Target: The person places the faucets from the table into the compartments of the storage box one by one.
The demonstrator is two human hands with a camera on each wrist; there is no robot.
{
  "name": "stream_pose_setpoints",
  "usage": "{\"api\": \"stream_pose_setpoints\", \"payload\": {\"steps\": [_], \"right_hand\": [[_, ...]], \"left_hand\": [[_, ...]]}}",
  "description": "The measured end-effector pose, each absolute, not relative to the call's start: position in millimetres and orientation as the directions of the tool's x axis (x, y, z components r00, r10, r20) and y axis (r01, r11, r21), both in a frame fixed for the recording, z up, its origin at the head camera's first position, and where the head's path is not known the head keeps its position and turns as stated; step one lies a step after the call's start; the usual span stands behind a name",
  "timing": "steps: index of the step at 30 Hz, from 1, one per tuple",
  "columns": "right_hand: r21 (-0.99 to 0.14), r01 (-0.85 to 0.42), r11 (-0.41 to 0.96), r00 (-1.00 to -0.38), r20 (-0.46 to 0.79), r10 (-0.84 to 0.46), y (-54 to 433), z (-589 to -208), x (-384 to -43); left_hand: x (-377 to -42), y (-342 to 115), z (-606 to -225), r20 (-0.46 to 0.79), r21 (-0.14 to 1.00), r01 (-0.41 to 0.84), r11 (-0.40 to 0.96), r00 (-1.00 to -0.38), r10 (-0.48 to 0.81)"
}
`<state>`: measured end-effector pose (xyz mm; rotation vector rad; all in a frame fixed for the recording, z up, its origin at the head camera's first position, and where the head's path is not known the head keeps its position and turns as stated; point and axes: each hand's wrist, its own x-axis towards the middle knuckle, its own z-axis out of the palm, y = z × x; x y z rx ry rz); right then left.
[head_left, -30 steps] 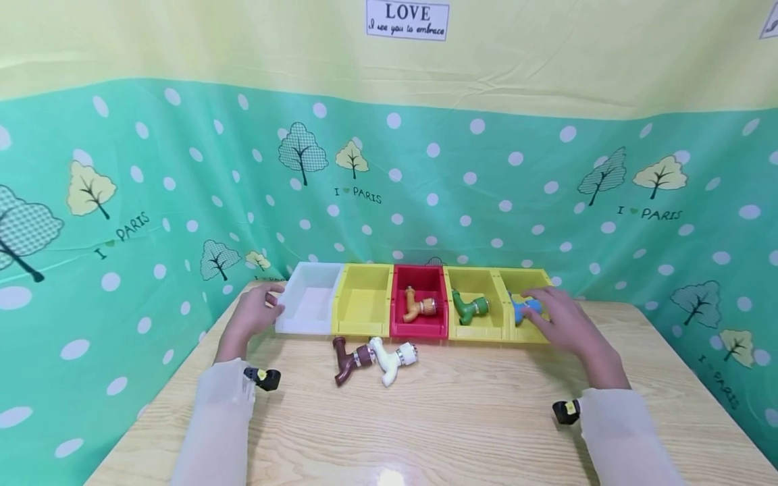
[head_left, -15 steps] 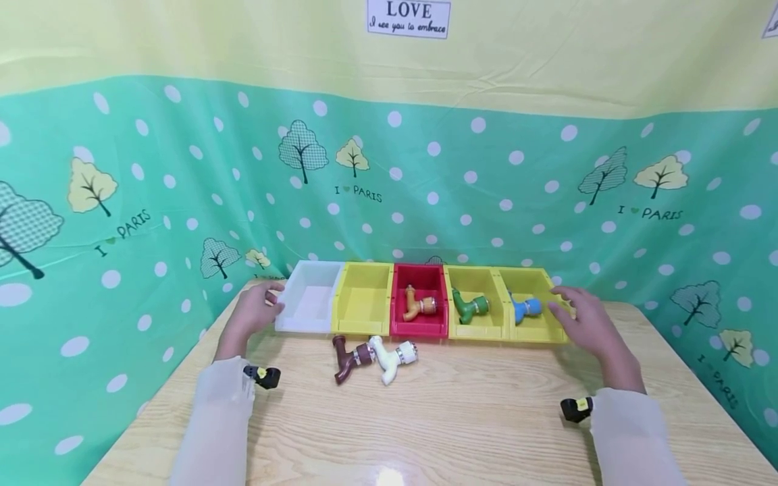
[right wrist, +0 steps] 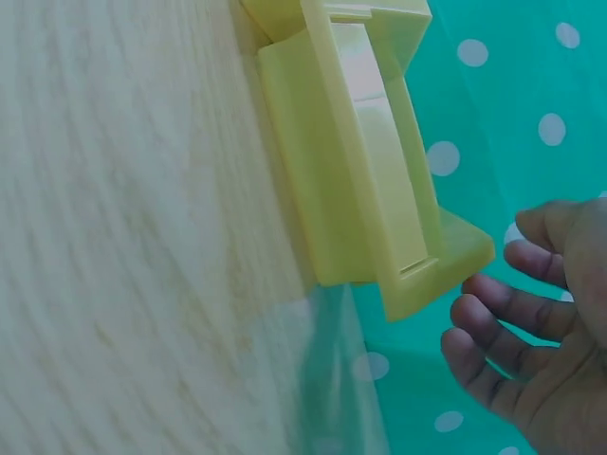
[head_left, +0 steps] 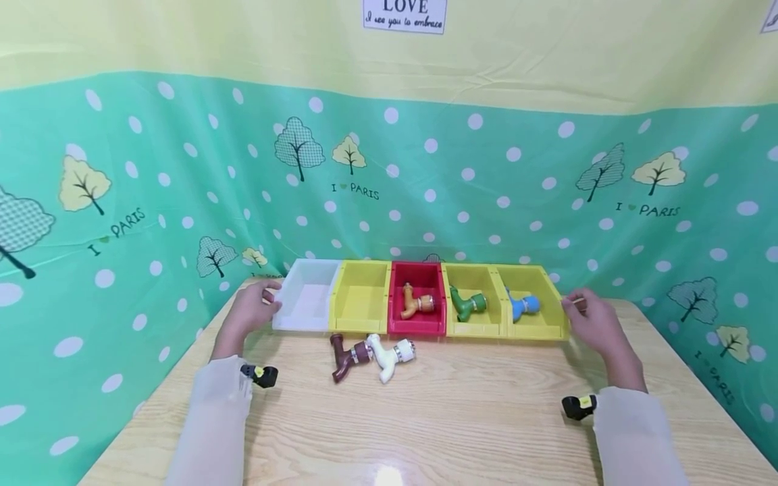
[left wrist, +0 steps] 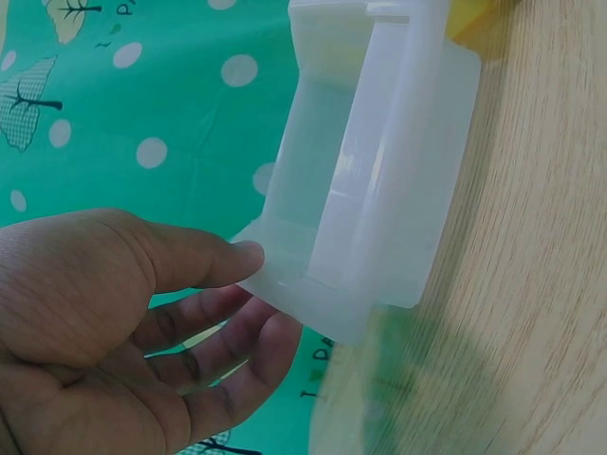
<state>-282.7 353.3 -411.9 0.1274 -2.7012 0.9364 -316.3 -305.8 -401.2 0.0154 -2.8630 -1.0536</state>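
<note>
A green and yellow printed curtain (head_left: 401,162) hangs behind a wood-grain worktop (head_left: 462,418). Along the worktop's far edge stand five bins side by side. From the left come a white bin (head_left: 306,307) and a plain yellow bin (head_left: 360,307); then a red bin (head_left: 418,328) with an orange tap (head_left: 410,309) lying in it, a second yellow bin (head_left: 477,330) with a green tap (head_left: 464,308), and an end yellow bin (head_left: 537,331) with a blue tap (head_left: 520,308). A brown tap (head_left: 343,358) and a white tap (head_left: 387,360) lie on the worktop at the row's near side, left of centre.

Toward the far left corner, the left hand (head_left: 248,314) pinches the white bin's rim between thumb and fingers. Toward the far right corner, the right hand (head_left: 598,325) is relaxed, fingers loosely bent and gripping nothing, just beside the end yellow bin's outer rim; whether they touch I cannot tell.
</note>
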Motion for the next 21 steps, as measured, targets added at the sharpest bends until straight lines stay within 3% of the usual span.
{"api": "stream_pose_setpoints", "payload": {"steps": [13, 21], "right_hand": [[-0.740, -0.048, 0.671, -0.978, 0.170, 0.118, 352.5, -422.5, -288.3], [-0.764, -0.029, 0.644, -0.980, 0.150, 0.134, 351.0, -419.9, -285.1]], "left_hand": [[-314.8, -305.4, -400.0, 0.073, 0.649, 0.016, 0.760, -0.996, -0.042], [-315.7, -304.3, -395.6, 0.110, 0.605, 0.053, 0.794, -0.994, -0.018]]}}
